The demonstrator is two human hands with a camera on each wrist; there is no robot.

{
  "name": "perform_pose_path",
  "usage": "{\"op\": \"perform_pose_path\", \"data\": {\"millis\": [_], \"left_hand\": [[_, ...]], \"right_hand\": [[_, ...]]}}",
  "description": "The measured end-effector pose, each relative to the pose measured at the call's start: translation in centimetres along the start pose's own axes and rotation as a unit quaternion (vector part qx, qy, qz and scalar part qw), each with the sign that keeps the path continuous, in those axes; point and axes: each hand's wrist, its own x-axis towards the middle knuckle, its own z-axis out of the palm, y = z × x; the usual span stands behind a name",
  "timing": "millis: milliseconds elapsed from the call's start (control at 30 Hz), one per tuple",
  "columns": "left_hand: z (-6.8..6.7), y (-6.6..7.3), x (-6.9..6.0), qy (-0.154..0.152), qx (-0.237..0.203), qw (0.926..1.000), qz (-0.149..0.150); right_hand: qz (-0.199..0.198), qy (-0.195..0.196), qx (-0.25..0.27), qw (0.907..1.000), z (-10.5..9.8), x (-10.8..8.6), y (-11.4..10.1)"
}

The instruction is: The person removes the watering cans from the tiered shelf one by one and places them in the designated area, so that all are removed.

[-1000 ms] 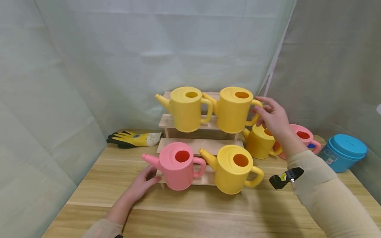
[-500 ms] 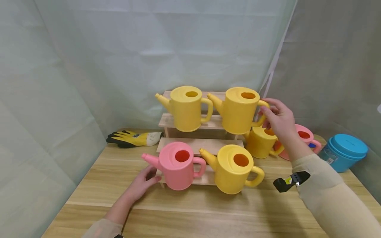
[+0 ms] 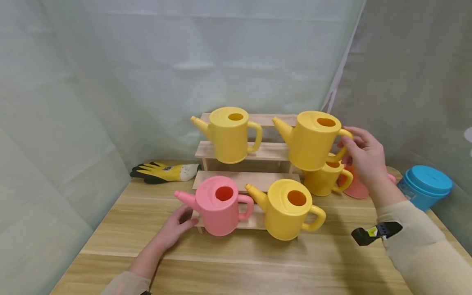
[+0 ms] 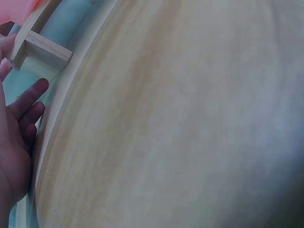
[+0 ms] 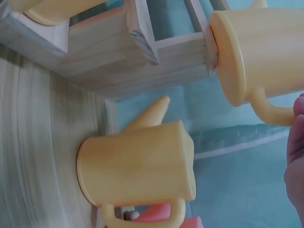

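Note:
My right hand (image 3: 363,153) holds a yellow watering can (image 3: 313,141) by its handle, just off the right end of the wooden stepped stand (image 3: 245,180). Its spout points left and it looks upright; whether its base touches the stand is unclear. On the top part sits another yellow watering can (image 3: 230,137). Lower down stand a pink watering can (image 3: 218,209) and a yellow one. My left hand (image 3: 177,225) grips the left end of the bottom step; in the left wrist view its other fingers (image 4: 29,102) hang loose beside the leg.
Right of the stand, another yellow watering can (image 5: 137,166) stands on the table (image 3: 221,266), with a partly hidden pink one (image 3: 355,186) beside it. A blue lidded tub (image 3: 425,186) is farther right. Yellow-black work gloves (image 3: 166,172) lie at the left.
The yellow watering can in my right hand has moved right, away from the other can on top, and off the stand's end. My left hand has stayed in place.

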Motion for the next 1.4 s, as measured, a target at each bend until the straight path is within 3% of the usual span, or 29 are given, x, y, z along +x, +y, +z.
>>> {"op": "perform_pose_path", "data": {"millis": [367, 767, 1133, 1400], "left_hand": [[-0.1, 0.2, 0.0, -0.004, -0.009, 0.9999, 0.001], [0.0, 0.0, 0.0, -0.002, -0.009, 1.0000, 0.002], [-0.2, 0.1, 0.1, -0.006, -0.013, 0.9999, -0.009], [-0.1, 0.0, 0.0, -0.004, -0.004, 1.0000, -0.005]], "right_hand": [[-0.002, 0.028, -0.021, 0.9994, -1.9, -1.0, 0.6], [0.017, 0.036, -0.009, 0.9992, -4.0, -2.1, 1.7], [0.027, 0.053, 0.051, 0.9969, -5.8, -3.7, 3.7], [0.018, 0.034, 0.149, 0.9881, -6.4, -5.1, 5.0]]}}
